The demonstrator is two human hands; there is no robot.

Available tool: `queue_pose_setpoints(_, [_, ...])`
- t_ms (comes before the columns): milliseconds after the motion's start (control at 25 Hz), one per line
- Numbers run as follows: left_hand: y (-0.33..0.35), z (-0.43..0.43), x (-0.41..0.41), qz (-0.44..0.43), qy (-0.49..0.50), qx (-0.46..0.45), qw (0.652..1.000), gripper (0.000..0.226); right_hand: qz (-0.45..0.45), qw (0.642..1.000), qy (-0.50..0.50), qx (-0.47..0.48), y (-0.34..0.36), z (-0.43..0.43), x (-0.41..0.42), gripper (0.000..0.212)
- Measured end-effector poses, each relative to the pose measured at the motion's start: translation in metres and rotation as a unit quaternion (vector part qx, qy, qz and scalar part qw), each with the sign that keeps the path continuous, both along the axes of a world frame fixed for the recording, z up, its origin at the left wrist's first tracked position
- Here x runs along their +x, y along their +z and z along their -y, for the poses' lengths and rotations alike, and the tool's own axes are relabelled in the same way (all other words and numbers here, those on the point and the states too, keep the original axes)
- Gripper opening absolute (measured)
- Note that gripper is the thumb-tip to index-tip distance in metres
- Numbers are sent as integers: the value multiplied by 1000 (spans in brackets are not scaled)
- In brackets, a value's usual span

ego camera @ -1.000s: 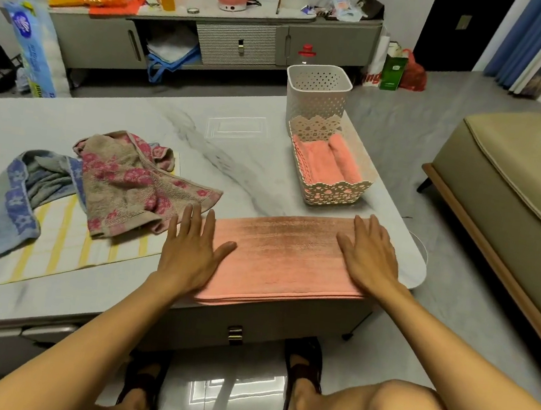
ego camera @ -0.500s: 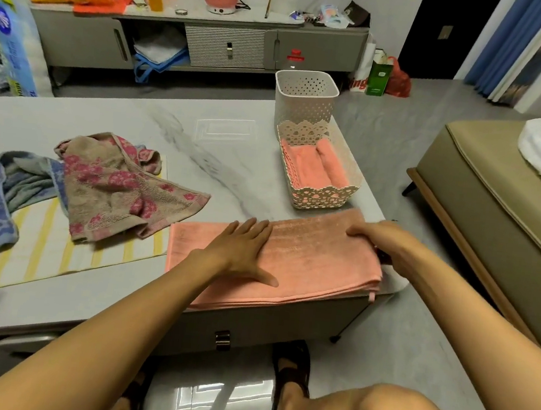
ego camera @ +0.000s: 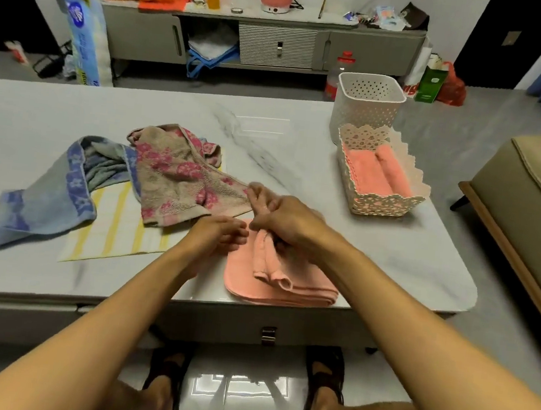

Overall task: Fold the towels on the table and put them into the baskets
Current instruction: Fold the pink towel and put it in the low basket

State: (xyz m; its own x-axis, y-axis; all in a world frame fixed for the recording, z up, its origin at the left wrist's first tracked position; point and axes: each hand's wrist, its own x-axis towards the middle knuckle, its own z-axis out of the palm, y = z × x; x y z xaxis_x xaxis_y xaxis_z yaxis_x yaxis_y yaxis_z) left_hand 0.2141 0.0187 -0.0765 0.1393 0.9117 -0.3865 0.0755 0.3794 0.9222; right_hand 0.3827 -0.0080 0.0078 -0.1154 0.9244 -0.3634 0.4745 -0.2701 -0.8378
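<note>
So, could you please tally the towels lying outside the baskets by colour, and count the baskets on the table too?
Pink towel: 1
Floral brown towel: 1
Blue towel: 1
Yellow-striped towel: 1
Baskets: 2, the tall basket and the low basket
Total: 6

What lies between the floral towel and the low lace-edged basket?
Nothing: between floral towel and lace-edged basket the marble tabletop is bare, in the head view.
</note>
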Motion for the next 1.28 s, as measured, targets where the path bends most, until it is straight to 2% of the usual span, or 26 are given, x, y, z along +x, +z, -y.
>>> queue_pose_setpoints(120, [-7,4,0,60,13,-15,998,26,-9,1000,5,5,-43,7,-31,29])
queue_pose_setpoints(200, [0,4,1,54,15,2,998,36,-30,999,-7,13,-54,4,-35,25])
queue_pose_setpoints(280, [7,5,4,10,8,23,1000,43,-65,998,-13,-5,-54,2,-33,15])
queue_pose_setpoints(360, [8,4,7,-64,4,51,997,35,-99,995,-14,-6,-58,1,-31,7])
queue_pose_setpoints(400, [5,1,8,-106,13,71,992,26,-94,995,-18,5,-62,2,-29,16])
queue_pose_setpoints(480, [3,-5,12,-159,37,111,980,12,16,995,-19,99,-65,6,-19,30])
queue_pose_setpoints(520, [5,-9,15,-162,45,123,978,13,98,979,-10,180,-66,9,-11,31])
queue_pose_setpoints(600, [8,-14,22,-169,49,133,975,23,238,915,29,323,-67,14,5,36])
queue_pose_setpoints(640, [7,-15,26,-192,45,138,970,29,295,888,57,348,-69,15,13,42])
queue_pose_setpoints(720, [3,-11,32,-279,28,163,946,37,383,860,110,318,-81,17,23,57])
queue_pose_setpoints(800, [2,2,39,-396,8,227,890,46,423,860,129,254,-97,20,21,65])
queue_pose_setpoints(880, [4,16,48,-485,-14,317,815,53,415,870,114,240,-105,18,17,64])
queue_pose_setpoints(960, [-2,23,52,-523,-80,368,765,50,385,884,83,252,-99,12,22,61])
queue_pose_setpoints(1000, [-9,25,51,-542,-118,364,748,49,377,889,67,252,-97,8,29,61])
queue_pose_setpoints(1080, [-24,23,40,-562,-164,322,744,55,384,892,55,234,-100,3,44,65])
queue_pose_setpoints(1200, [-37,15,31,-545,-182,293,765,61,361,909,66,196,-115,6,50,69])
queue_pose_setpoints(1280, [-39,13,32,-544,-186,288,765,63,341,918,58,196,-122,5,47,71])
